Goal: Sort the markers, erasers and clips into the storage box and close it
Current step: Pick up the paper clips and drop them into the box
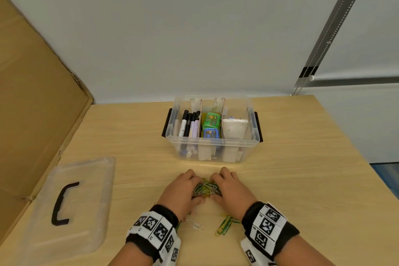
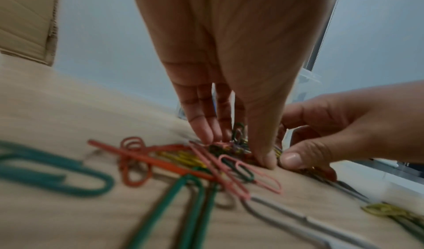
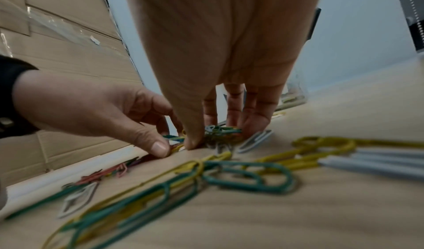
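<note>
A pile of coloured paper clips (image 1: 207, 189) lies on the wooden table in front of the clear storage box (image 1: 248, 147). My left hand (image 1: 187, 185) and right hand (image 1: 226, 185) cup the pile from either side. In the left wrist view the left hand (image 2: 234, 147) pinches clips between thumb and fingers against the table. The right hand (image 3: 220, 137) does the same in its own view. The box stands open, with markers (image 1: 190, 125) in its left compartment, erasers (image 1: 211, 127) in the middle and a white lump (image 1: 234, 128) on the right.
The clear lid (image 1: 71, 207) with a black handle lies flat at the table's left. Near my wrists lie loose clips: a white one (image 1: 195, 224) and a green and yellow bunch (image 1: 225, 224). A cardboard sheet (image 1: 32, 103) leans along the left side. The table's edge runs down the right.
</note>
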A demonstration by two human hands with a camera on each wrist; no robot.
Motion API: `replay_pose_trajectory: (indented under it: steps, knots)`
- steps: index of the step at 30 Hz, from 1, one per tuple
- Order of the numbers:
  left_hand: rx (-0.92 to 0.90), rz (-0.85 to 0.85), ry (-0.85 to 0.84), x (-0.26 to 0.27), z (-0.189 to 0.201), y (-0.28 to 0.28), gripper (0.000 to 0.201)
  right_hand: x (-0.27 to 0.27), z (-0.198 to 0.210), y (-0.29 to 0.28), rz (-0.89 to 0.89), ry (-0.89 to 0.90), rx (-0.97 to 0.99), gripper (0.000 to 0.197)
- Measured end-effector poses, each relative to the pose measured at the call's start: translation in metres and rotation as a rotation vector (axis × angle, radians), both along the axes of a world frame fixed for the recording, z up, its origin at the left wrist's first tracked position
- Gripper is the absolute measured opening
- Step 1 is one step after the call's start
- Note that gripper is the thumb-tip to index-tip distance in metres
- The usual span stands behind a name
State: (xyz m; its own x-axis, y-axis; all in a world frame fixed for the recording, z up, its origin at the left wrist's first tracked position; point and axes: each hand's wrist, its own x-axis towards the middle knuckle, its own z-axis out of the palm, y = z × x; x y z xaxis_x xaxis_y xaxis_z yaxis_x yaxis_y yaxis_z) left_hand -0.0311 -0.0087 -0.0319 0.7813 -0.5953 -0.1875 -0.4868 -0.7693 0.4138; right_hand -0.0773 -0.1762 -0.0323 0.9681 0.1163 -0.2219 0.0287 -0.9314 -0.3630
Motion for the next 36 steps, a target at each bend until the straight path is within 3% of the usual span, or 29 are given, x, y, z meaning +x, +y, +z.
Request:
replay_pose_trajectory:
  steps: [4, 11, 13, 16, 19, 26, 29, 32, 34, 36]
  knots:
    - [-0.004, 0.02, -0.074, 0.001, 0.001, 0.0, 0.03, 0.0, -0.001, 0.003, -0.026, 0.007, -0.008, 0.027]
    - [-0.01, 0.022, -0.095, 0.002, 0.001, 0.005, 0.029, 0.004, -0.003, -0.012, -0.053, -0.04, 0.046, 0.024]
    - [-0.078, 0.056, -0.076, 0.003, 0.0, 0.009, 0.027, 0.004, -0.001, -0.019, -0.146, -0.024, 0.165, 0.019]
    - [-0.183, 0.105, -0.071, 0.002, 0.001, 0.016, 0.023, 0.004, 0.007, -0.029, -0.345, 0.071, 0.534, 0.016]
    - [-0.289, 0.156, -0.068, 0.002, 0.005, 0.023, 0.019, 0.004, 0.026, -0.04, -0.416, 0.129, 0.809, 0.014]
    - [-0.381, 0.222, -0.052, 0.0, 0.015, 0.03, 0.019, 0.019, 0.103, -0.063, -0.446, -0.037, 1.028, 0.011]
    - [-0.395, 0.224, -0.04, 0.0, 0.018, 0.029, 0.018, 0.037, 0.121, -0.07, -0.45, -0.186, 0.9, 0.01]
    - [-0.395, 0.208, -0.033, -0.002, 0.02, 0.027, 0.019, 0.06, 0.124, -0.072, -0.4, -0.311, 0.459, 0.014]
    - [-0.388, 0.2, -0.036, -0.003, 0.021, 0.027, 0.019, 0.078, 0.122, -0.068, -0.294, -0.196, 0.114, 0.021]
    - [-0.388, 0.194, -0.038, -0.003, 0.021, 0.028, 0.019, 0.093, 0.118, -0.059, -0.224, -0.016, -0.092, 0.024]
